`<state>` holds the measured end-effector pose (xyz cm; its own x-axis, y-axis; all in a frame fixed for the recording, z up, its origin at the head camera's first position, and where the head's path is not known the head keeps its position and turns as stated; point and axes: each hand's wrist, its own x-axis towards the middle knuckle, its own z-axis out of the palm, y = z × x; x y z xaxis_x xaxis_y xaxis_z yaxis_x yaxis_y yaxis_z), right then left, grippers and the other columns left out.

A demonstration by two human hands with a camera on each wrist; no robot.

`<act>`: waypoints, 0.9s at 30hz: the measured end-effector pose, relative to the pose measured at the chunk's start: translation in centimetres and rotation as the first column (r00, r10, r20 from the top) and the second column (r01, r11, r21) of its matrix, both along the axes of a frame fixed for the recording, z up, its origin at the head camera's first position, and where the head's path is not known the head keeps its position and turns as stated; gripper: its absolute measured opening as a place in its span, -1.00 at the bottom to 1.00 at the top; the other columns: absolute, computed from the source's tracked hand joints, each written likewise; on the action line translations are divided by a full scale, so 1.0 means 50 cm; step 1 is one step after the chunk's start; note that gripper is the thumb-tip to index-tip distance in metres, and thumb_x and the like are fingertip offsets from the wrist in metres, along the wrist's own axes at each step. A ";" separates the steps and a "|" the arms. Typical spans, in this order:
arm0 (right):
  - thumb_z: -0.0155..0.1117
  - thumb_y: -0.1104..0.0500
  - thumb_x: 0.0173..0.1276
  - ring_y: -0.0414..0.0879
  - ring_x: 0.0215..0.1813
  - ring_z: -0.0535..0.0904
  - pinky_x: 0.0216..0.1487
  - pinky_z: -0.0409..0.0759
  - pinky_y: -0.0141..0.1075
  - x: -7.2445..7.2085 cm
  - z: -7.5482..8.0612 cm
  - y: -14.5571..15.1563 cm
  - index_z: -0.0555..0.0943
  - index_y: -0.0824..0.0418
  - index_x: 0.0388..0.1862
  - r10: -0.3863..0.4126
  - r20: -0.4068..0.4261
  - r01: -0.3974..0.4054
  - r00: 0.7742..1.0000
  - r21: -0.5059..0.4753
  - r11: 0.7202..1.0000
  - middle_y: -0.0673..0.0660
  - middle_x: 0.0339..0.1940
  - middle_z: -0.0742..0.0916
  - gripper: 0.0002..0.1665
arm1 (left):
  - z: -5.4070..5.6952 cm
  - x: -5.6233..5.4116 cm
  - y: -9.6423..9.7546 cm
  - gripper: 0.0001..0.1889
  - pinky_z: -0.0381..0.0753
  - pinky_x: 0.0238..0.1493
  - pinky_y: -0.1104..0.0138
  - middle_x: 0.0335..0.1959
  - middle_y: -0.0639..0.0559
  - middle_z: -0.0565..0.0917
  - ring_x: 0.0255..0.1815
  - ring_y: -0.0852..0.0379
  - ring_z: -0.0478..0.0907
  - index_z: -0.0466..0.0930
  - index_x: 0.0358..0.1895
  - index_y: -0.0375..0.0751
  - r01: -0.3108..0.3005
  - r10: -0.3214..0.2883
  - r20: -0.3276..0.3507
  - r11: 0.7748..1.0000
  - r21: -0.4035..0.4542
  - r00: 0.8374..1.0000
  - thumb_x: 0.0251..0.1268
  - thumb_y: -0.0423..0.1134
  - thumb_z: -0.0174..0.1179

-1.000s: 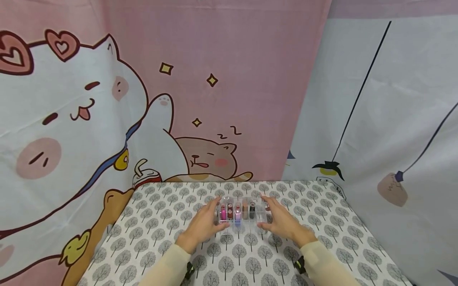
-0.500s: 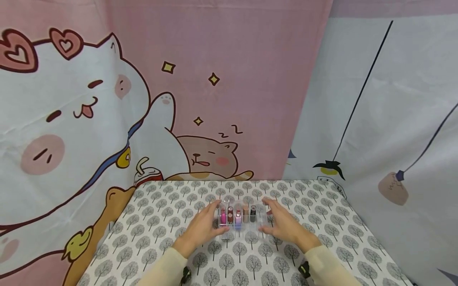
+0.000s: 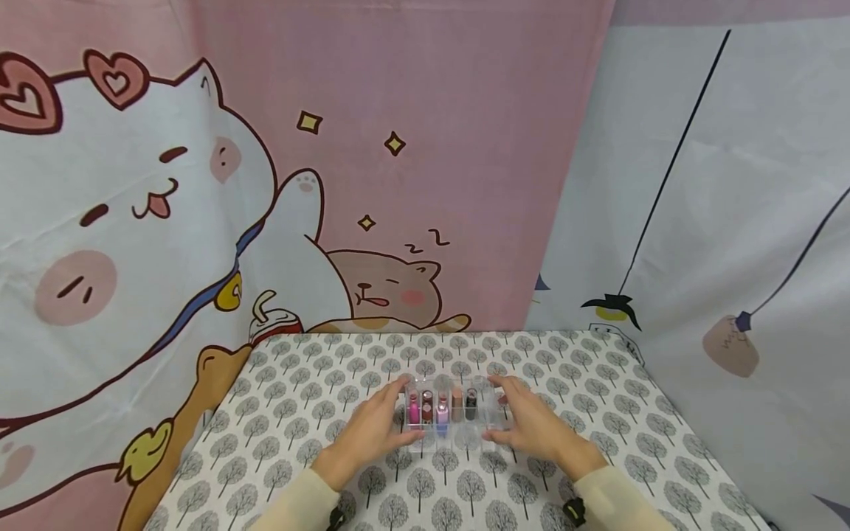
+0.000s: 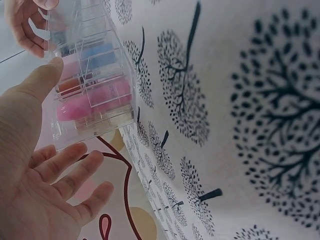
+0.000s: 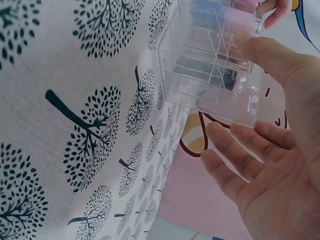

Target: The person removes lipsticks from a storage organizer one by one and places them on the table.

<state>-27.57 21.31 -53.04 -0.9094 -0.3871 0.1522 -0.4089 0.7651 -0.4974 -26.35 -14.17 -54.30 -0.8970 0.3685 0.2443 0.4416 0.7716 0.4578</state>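
Between my two hands stands a clear acrylic lipstick organizer (image 3: 490,413) on the cloth. My left hand (image 3: 372,422) holds its left end, thumb at the near top edge and index finger at the far corner. At the other end my right hand (image 3: 536,422) grips in the same way. Upright tubes fill most slots: a bright pink tube (image 4: 95,100) leftmost, then a dark red tube (image 3: 427,409), a lilac-and-blue tube (image 3: 442,417), a tan tube (image 3: 457,405) and a black tube (image 3: 471,405). The rightmost slot holds no tube. The lower fingers of both hands spread loosely beside the end walls.
A white cloth (image 3: 445,494) printed with grey trees covers the table. Behind it hangs a pink curtain (image 3: 451,184) with cartoon cats, and a pale curtain (image 3: 671,221) is at the right.
The organizer has slid a little toward me over the cloth, with both hands moving along at its ends. The tubes keep their slots.
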 end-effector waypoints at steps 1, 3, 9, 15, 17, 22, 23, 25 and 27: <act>0.86 -0.18 0.30 0.18 0.43 0.79 0.38 0.91 0.17 0.002 0.001 0.000 0.31 0.15 0.85 0.000 -0.001 0.000 1.000 0.001 1.000 0.23 0.69 0.61 0.33 | 0.002 0.003 -0.001 0.20 0.75 0.64 -0.18 0.72 -0.31 0.57 -0.35 0.31 0.66 0.14 0.90 -0.11 0.000 0.000 -0.002 1.000 -0.005 1.000 0.39 0.24 0.65; 0.87 -0.20 0.27 0.17 0.41 0.80 0.33 0.93 0.14 0.005 0.001 0.000 0.34 0.17 0.82 0.003 -0.010 -0.003 1.000 0.006 1.000 0.23 0.65 0.64 0.32 | 0.005 0.009 -0.002 0.20 0.75 0.64 -0.19 0.72 -0.32 0.56 -0.17 0.16 0.80 0.15 0.90 -0.12 0.000 0.000 -0.006 1.000 -0.013 1.000 0.39 0.24 0.65; 0.89 -0.16 0.24 0.14 0.36 0.81 0.27 0.95 0.08 0.018 0.001 0.000 0.39 0.18 0.77 0.008 -0.012 -0.008 1.000 0.004 1.000 0.24 0.55 0.68 0.27 | 0.011 0.028 -0.001 0.18 0.84 0.52 -0.22 0.65 -0.33 0.62 0.36 -0.32 0.81 0.22 0.86 -0.15 -0.001 0.001 -0.017 1.000 -0.026 1.000 0.36 0.27 0.66; 0.89 -0.17 0.21 0.15 0.37 0.79 0.28 0.94 0.09 0.031 0.001 0.001 0.40 0.17 0.76 0.009 0.004 -0.009 1.000 -0.013 1.000 0.24 0.51 0.71 0.28 | 0.009 0.041 -0.003 0.16 0.87 0.47 -0.22 0.58 -0.30 0.69 0.30 -0.28 0.83 0.25 0.83 -0.17 0.005 -0.007 -0.051 0.999 -0.043 0.999 0.35 0.27 0.67; 0.90 -0.18 0.20 0.15 0.36 0.79 0.26 0.95 0.09 0.035 0.002 0.000 0.40 0.17 0.75 0.011 0.005 -0.011 1.000 -0.012 1.000 0.23 0.48 0.72 0.28 | 0.007 0.046 -0.005 0.17 0.87 0.46 -0.22 0.58 -0.31 0.68 0.27 -0.26 0.84 0.25 0.83 -0.19 0.009 -0.011 -0.054 0.999 -0.047 0.998 0.35 0.26 0.68; 0.89 -0.19 0.21 0.20 0.37 0.78 0.32 0.94 0.14 0.041 0.003 -0.001 0.41 0.17 0.74 0.014 -0.003 -0.014 1.000 0.001 1.000 0.24 0.49 0.71 0.27 | 0.003 0.053 -0.007 0.18 0.92 0.41 -0.13 0.59 -0.33 0.68 0.06 -0.08 0.85 0.24 0.83 -0.21 0.011 -0.015 -0.061 0.998 -0.056 0.998 0.35 0.27 0.67; 0.90 -0.18 0.21 0.21 0.38 0.78 0.35 0.92 0.16 0.042 0.003 -0.001 0.41 0.19 0.74 0.015 -0.007 -0.015 1.000 0.000 1.000 0.25 0.50 0.71 0.27 | 0.002 0.053 -0.007 0.18 0.93 0.39 -0.10 0.58 -0.32 0.69 -0.01 -0.01 0.83 0.23 0.84 -0.20 0.011 -0.015 -0.063 0.998 -0.056 0.998 0.36 0.28 0.67; 0.90 -0.16 0.22 0.24 0.41 0.77 0.41 0.90 0.20 0.042 0.003 -0.001 0.41 0.21 0.74 0.020 -0.016 -0.020 1.000 -0.002 1.000 0.25 0.53 0.70 0.27 | 0.002 0.052 -0.006 0.18 0.96 0.33 -0.06 0.53 -0.32 0.72 -0.16 0.16 0.77 0.23 0.83 -0.22 0.016 -0.020 -0.073 0.998 -0.056 0.997 0.36 0.27 0.67; 0.90 -0.15 0.22 0.25 0.43 0.76 0.45 0.88 0.23 0.042 0.001 -0.001 0.39 0.23 0.76 0.028 -0.026 -0.028 0.999 -0.007 1.000 0.25 0.55 0.69 0.29 | 0.001 0.051 -0.006 0.18 0.98 0.27 -0.02 0.46 -0.30 0.76 -0.30 0.32 0.64 0.23 0.83 -0.24 0.021 -0.024 -0.073 0.998 -0.051 0.997 0.37 0.26 0.67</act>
